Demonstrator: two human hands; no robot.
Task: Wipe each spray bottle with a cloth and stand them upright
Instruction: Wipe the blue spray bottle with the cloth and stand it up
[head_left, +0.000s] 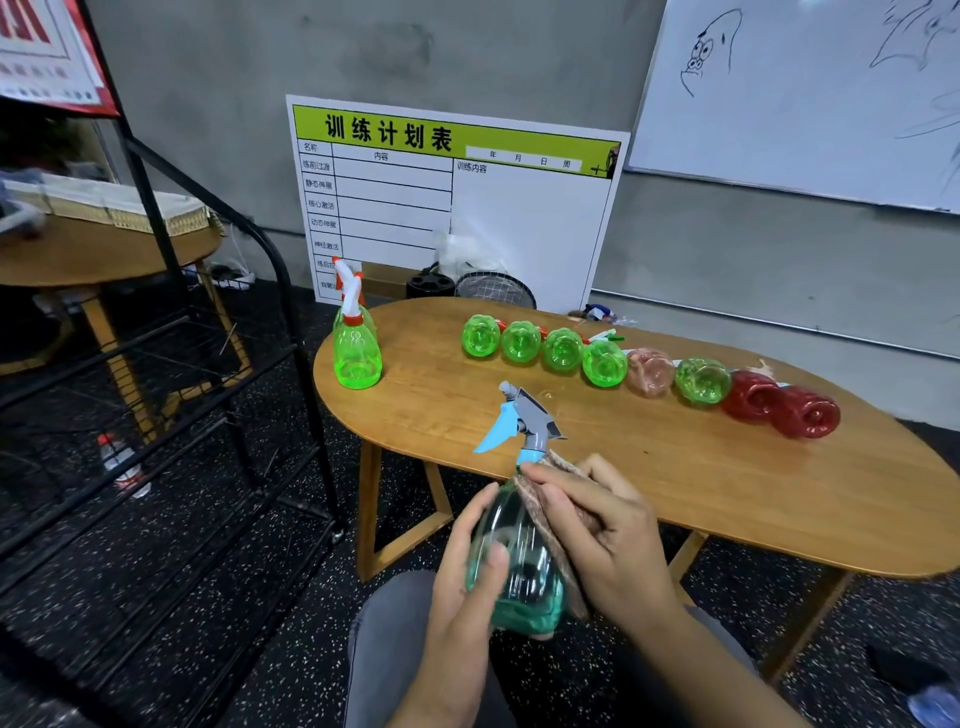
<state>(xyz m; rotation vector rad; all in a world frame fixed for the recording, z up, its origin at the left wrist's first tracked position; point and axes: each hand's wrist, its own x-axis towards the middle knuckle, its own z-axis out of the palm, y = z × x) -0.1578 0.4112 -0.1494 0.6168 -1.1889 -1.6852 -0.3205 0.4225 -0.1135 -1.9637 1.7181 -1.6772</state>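
Teal bottle (519, 561), held upright over the lap at the counter's (727, 493) near edge, neck pointing far, gripped by left hand (470, 571), right hand (597, 525) pressing cloth (558, 512) to its side; standing green bottle (357, 353) far left; eight bottles lying in a row (649, 371) far right, apart.

Person, seen from the head camera. Both forearms were bare, with no sleeve, watch, ring or glove visible on the left hand (467, 561) or the right hand (602, 540). The fingers (558, 491) were uncovered, with short, unpainted nails. Below and behind the fingers, grey trousers (387, 639) of a plain, smooth cloth covered the one thigh in view. Any upper garment lay outside the frame.
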